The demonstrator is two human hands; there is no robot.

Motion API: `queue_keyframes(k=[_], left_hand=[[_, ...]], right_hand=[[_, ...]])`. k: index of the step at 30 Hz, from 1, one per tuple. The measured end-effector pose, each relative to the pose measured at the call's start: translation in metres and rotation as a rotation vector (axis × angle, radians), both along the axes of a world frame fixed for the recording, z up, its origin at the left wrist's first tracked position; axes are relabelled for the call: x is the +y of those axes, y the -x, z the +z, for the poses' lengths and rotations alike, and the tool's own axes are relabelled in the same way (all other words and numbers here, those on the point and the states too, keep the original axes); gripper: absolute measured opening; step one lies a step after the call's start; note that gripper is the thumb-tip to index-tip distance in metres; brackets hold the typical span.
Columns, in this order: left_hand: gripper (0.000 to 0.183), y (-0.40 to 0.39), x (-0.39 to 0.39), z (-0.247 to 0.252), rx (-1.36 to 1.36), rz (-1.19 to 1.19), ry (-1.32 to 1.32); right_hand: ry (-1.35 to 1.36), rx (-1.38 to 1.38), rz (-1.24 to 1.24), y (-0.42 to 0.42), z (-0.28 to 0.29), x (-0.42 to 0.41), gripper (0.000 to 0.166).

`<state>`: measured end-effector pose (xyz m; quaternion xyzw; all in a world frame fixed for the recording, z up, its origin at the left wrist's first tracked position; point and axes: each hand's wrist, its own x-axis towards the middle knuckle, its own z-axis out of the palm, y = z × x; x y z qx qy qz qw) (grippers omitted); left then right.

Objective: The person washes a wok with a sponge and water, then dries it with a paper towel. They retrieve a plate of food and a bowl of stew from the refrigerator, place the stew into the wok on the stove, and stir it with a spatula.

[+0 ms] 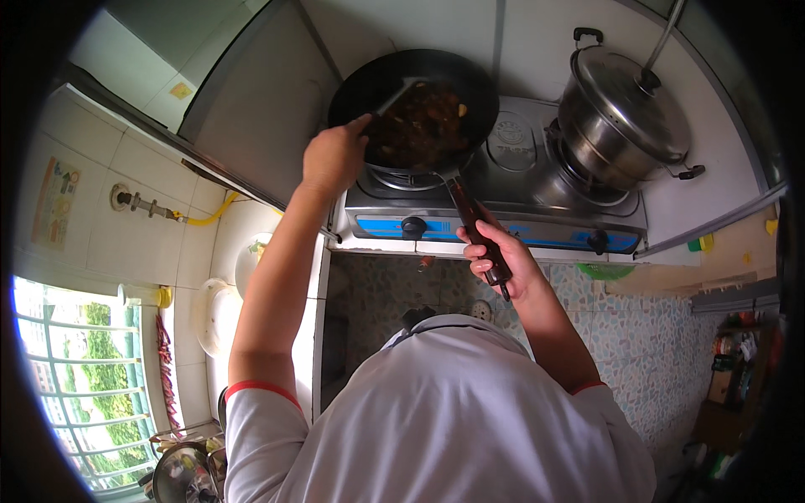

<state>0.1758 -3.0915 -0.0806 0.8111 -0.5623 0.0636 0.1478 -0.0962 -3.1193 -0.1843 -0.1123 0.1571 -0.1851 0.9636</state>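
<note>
My left hand grips the dark handle of a spatula at the left rim of a black wok. The spatula's metal part reaches into dark brown, glossy food in small pieces, with a pale piece near the right side. My right hand is wrapped around the wok's long brown handle, thumb on top. The wok is over the left burner of a steel gas stove, tilted so its inside faces me. Whether it rests on the burner is hard to tell.
A lidded steel steamer pot occupies the right burner. Two black knobs, left and right, sit on the stove front. Pale panels enclose the stove. Plates lie on the left counter, below a yellow gas hose.
</note>
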Motion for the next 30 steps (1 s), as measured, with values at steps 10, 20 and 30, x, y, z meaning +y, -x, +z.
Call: queue_keyframes(k=[10, 20, 30], left_hand=[[0.033, 0.011, 0.021, 0.029, -0.016, -0.023, -0.099], [0.031, 0.014, 0.036, 0.023, 0.067, -0.037, -0.068], [0.031, -0.011, 0.044, 0.015, 0.278, -0.04, 0.014]], right_hand=[[0.009, -0.051, 0.013, 0.0, -0.008, -0.004, 0.051], [0.021, -0.051, 0.003, 0.002, -0.006, -0.003, 0.052], [0.013, -0.034, 0.019, 0.0, -0.006, -0.001, 0.049]])
